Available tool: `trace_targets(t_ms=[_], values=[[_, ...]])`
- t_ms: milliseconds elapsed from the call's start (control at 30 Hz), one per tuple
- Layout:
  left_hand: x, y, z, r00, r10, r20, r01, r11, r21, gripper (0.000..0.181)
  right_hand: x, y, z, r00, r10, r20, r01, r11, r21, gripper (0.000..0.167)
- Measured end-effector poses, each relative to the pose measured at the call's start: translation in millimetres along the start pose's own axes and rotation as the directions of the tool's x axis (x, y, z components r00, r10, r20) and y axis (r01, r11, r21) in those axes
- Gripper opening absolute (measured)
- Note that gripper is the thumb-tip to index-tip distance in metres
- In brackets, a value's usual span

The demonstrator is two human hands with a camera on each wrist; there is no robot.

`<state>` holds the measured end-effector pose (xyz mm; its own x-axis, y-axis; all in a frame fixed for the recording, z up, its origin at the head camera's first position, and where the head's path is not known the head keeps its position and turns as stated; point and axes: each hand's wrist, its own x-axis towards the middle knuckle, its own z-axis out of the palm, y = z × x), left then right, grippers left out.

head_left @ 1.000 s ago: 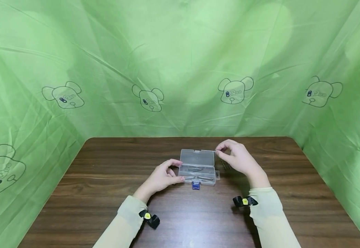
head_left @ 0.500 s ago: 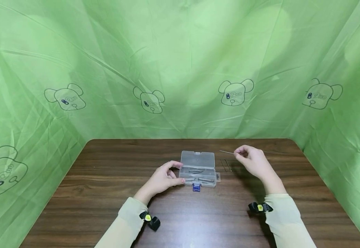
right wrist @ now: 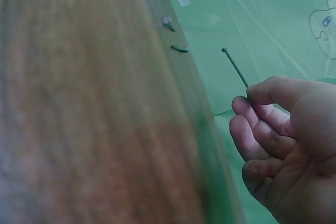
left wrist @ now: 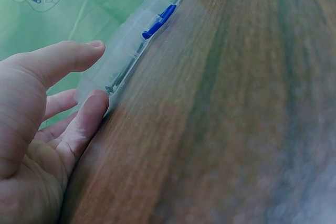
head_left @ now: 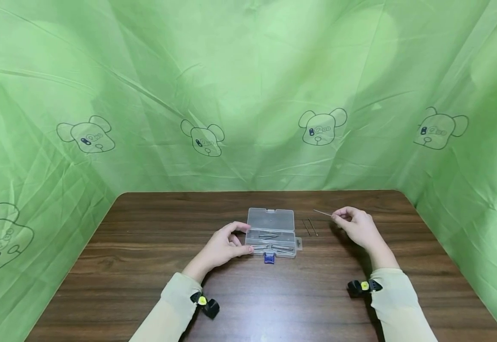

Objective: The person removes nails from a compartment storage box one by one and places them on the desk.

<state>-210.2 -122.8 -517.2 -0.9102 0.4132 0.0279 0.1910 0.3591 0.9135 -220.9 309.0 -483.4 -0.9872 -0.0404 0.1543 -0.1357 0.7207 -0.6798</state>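
Open clear box (head_left: pixel 271 228): near the middle of the tabletop's (head_left: pixel 270 304) far edge | Left hand (head_left: pixel 224 244): gripping box's left end | Right hand (head_left: pixel 358 229): pinching one metal pin (head_left: pixel 323 213), towards far right corner | Two loose pins (head_left: pixel 313 227): between box and right hand
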Motion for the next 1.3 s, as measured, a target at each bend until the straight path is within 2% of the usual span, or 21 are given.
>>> trace_targets(t_ms=[233,433,600,733,1067,1300], values=[[-0.6,1.0,-1.0,1.0,0.002,0.003,-0.002,1.0,0.009,0.063,-2.3,6.1,6.0,0.999,0.03,0.023,-0.029,0.999,-0.041,0.019],[-0.3,0.4,-1.1,1.0,0.006,0.005,-0.006,1.0,0.007,0.062,-2.6,11.1,8.7,0.999,0.012,0.052,-0.007,0.995,-0.103,0.015],[-0.3,0.4,-1.5,1.0,0.007,0.005,-0.007,1.0,0.007,0.062,-2.4,9.3,9.6,0.993,-0.019,0.119,0.034,0.991,-0.126,0.012],[-0.3,0.3,-1.8,1.0,0.01,0.003,-0.01,1.0,0.015,0.062,-3.2,5.5,10.9,0.987,-0.011,0.161,0.034,0.99,-0.138,0.012],[0.2,-0.4,-2.6,1.0,0.017,0.0,-0.017,1.0,0.025,0.061,-5.7,-1.6,14.3,0.987,0.026,0.161,-0.004,0.991,-0.132,0.014],[1.0,-0.2,-1.5,1.0,0.017,0.003,-0.017,1.0,0.02,0.061,-6.0,-0.4,15.2,0.987,0.006,0.161,0.014,0.993,-0.119,0.014]])
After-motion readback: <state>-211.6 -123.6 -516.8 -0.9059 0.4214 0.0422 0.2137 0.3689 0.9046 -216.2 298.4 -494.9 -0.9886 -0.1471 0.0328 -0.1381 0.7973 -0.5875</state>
